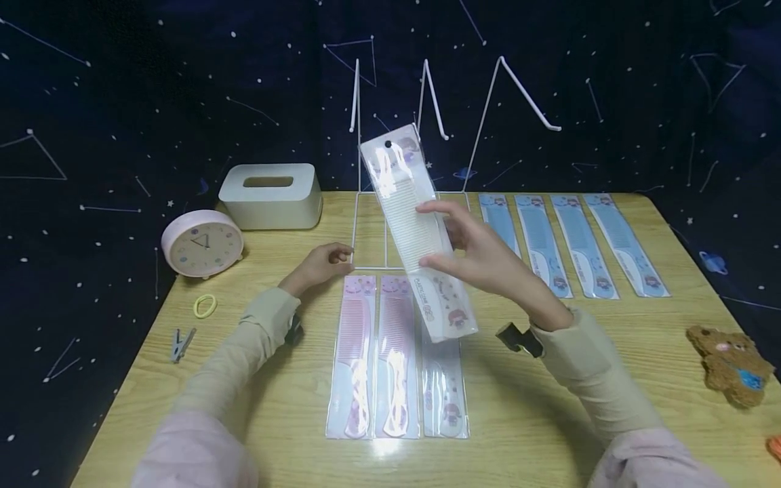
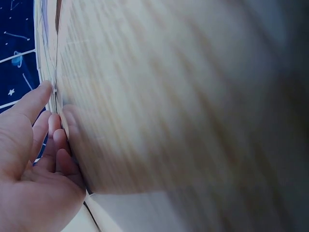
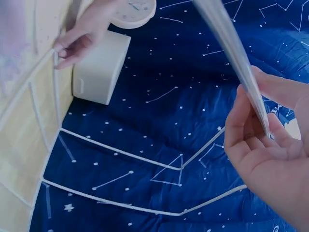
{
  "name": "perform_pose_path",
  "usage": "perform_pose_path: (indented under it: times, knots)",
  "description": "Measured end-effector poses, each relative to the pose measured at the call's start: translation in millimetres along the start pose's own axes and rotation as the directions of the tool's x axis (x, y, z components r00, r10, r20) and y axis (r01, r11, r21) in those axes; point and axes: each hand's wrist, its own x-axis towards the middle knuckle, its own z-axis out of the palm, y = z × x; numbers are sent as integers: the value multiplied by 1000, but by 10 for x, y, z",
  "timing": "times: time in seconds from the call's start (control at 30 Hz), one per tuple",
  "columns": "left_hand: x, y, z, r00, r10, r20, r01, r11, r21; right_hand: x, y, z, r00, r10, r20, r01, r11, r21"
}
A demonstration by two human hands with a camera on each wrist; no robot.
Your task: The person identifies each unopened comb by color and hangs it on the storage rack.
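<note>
My right hand holds a white comb in a clear plastic package by its right edge, thumb in front, tilted above the table. In the right wrist view the package appears edge-on between thumb and fingers. A white wire rack with three upright hooked arms stands at the table's back. My left hand pinches the front left corner of its base. Just before the rack lie two packaged pink combs and a packaged white comb, whose upper part is hidden behind the held one.
Several packaged blue combs lie in a row at the back right. On the left are a tissue box, a pink clock, a yellow hair tie and a grey clip. A brown bear lies far right.
</note>
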Motion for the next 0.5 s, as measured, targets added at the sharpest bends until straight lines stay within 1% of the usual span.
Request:
perform_pose_path:
  times: [0.1, 0.27, 0.37, 0.5]
  knots:
    - [15, -30, 9, 1000, -2, 6, 2, 1000, -2, 146, -44, 27, 999, -37, 30, 38, 999, -14]
    - [15, -46, 27, 1000, -8, 15, 8, 1000, -1, 321, -70, 69, 995, -62, 81, 63, 998, -16]
    - [5, -28, 20, 1000, -10, 14, 10, 1000, -2, 400, -83, 80, 994, -51, 95, 55, 998, -36]
    - [-7, 9, -7, 1000, -14, 13, 14, 1000, 1, 481, -80, 77, 995, -9, 96, 16, 997, -75]
